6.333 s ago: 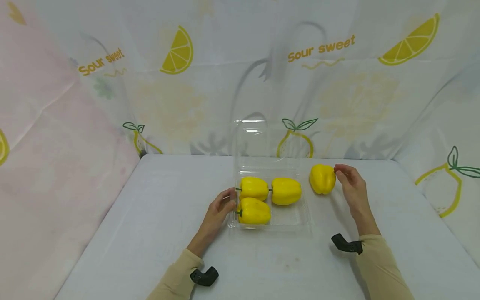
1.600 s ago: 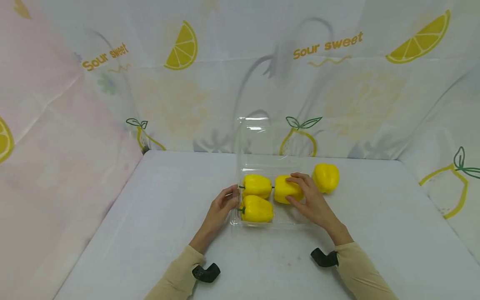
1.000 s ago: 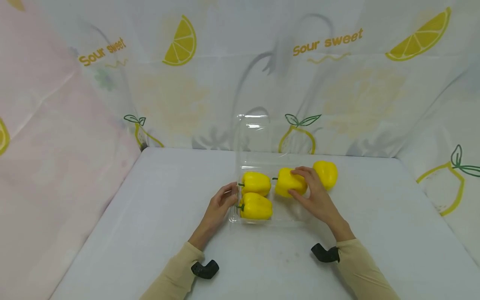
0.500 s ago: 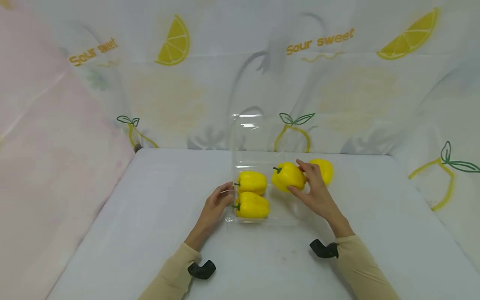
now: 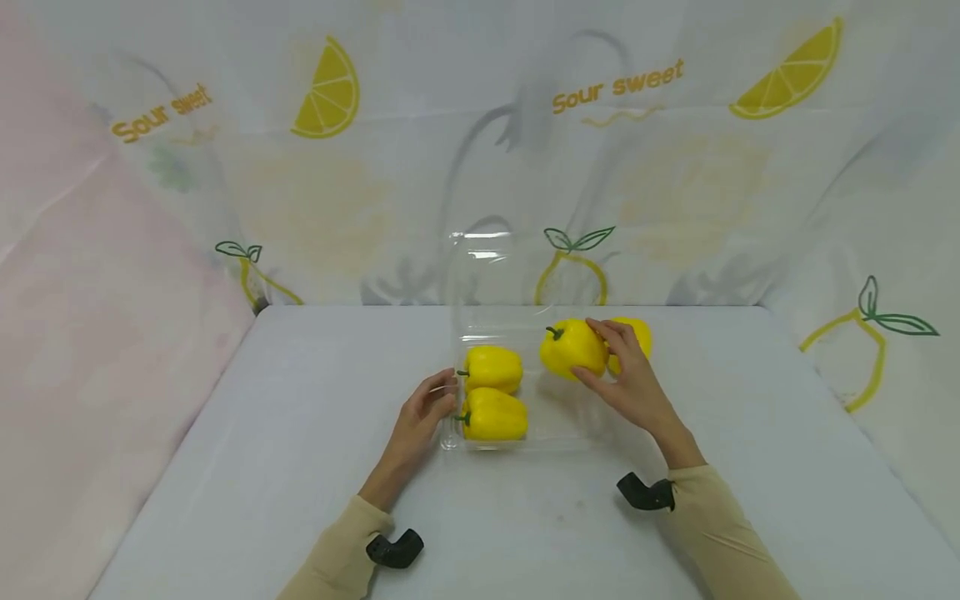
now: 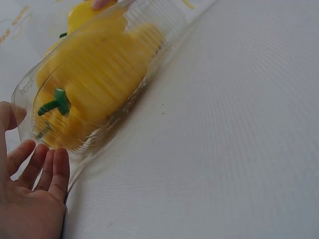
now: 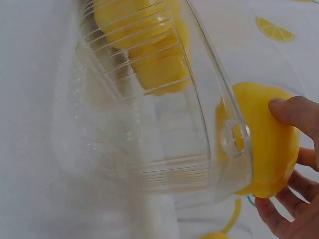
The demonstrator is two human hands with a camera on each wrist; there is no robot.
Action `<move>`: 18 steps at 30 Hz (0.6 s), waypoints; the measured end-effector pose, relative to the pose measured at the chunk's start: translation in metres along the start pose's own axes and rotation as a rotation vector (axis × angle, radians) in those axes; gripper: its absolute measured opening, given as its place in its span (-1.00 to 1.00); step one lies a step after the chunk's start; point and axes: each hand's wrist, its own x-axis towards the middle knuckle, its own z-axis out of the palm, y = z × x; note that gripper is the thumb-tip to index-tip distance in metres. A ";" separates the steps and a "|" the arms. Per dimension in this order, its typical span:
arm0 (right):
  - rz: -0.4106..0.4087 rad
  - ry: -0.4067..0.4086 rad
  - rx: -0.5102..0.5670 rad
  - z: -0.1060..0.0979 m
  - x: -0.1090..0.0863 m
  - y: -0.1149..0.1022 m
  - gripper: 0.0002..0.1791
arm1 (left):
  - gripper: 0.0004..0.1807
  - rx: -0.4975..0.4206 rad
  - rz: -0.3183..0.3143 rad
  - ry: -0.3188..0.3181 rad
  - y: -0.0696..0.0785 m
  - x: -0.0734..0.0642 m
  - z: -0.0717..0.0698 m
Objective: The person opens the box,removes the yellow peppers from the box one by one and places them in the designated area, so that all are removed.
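Note:
A clear plastic clamshell box (image 5: 558, 437) stands with its lid raised on the white table. Two yellow bell peppers lie in its left half, a rear one (image 5: 492, 369) and a front one (image 5: 495, 415), stems leftward. My left hand (image 5: 417, 421) holds the box's left side; in the left wrist view its fingertips (image 6: 61, 157) meet the clear wall. My right hand (image 5: 630, 387) grips another yellow bell pepper (image 5: 570, 348) between thumb and fingers, raised above the box's right rear. In the right wrist view this pepper (image 7: 264, 144) appears beyond the box's rim.
Behind my right hand sits one more yellow bell pepper (image 5: 633, 333), partly hidden, on the table right of the box. The clear lid (image 5: 487, 275) stands up at the back. A lemon-print cloth (image 5: 420, 183) hangs behind the table.
My right hand came leftward from the pepper outside, took hold of the right-hand pepper in the box and lifted it, its stem tipping up. My left hand has stayed at the box.

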 end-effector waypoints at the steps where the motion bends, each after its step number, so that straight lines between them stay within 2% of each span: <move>1: 0.000 0.009 -0.005 -0.001 0.001 0.000 -0.22 | -0.47 0.001 -0.001 0.002 0.000 0.000 0.000; 5: 0.012 0.054 -0.006 -0.005 0.002 0.002 -0.26 | -0.47 -0.005 -0.009 0.002 0.000 -0.001 -0.001; 14: 0.137 0.093 0.036 -0.018 0.001 0.008 -0.30 | -0.47 -0.021 -0.014 0.001 -0.002 0.000 0.000; 18: 0.173 0.115 0.053 -0.027 0.001 0.000 -0.31 | -0.47 -0.025 -0.009 0.001 -0.002 0.001 0.001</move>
